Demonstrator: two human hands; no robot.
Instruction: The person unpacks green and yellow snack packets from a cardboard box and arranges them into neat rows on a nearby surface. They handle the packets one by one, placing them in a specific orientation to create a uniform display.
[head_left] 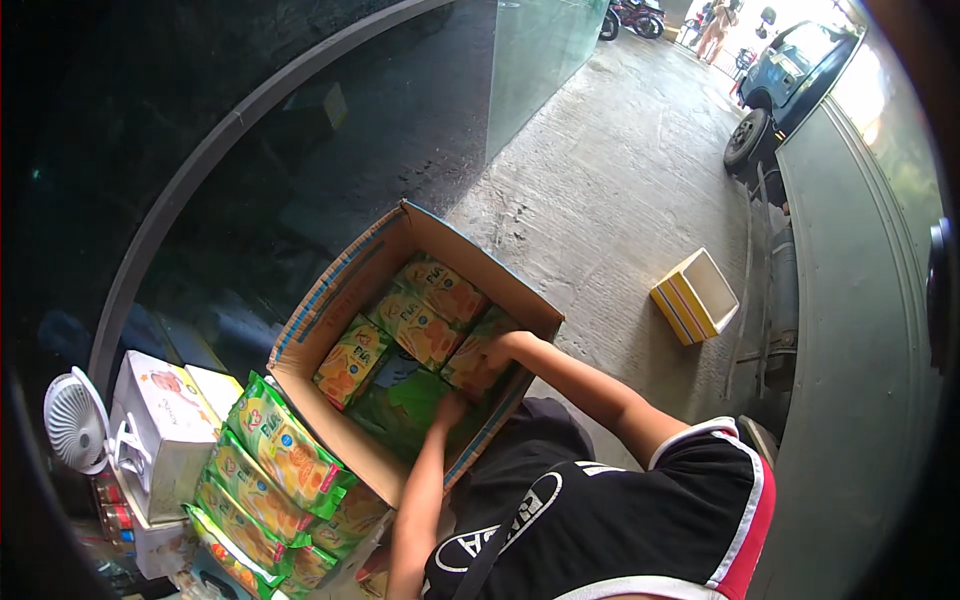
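A large open cardboard box [335, 290] stands before me, with several green-and-orange food packets [425, 325] inside, packed side by side. My right hand [507, 348] reaches in over the right wall, its fingers bent down around the upper end of a packet [468, 368]. Close to that packet's lower end is my left hand [455, 408], its fingers mostly hidden. Beside the left hand, a bright green packet [415, 395] lies lower in the box, partly in shadow.
More green packets [285, 455] are stacked left of the box. Beyond them stand a white carton [165, 405] and a small white fan [76, 420]. A yellow striped open box [690, 305] sits on the concrete floor at right, near a parked truck [790, 85]. Dark glass panels [330, 130] line the left.
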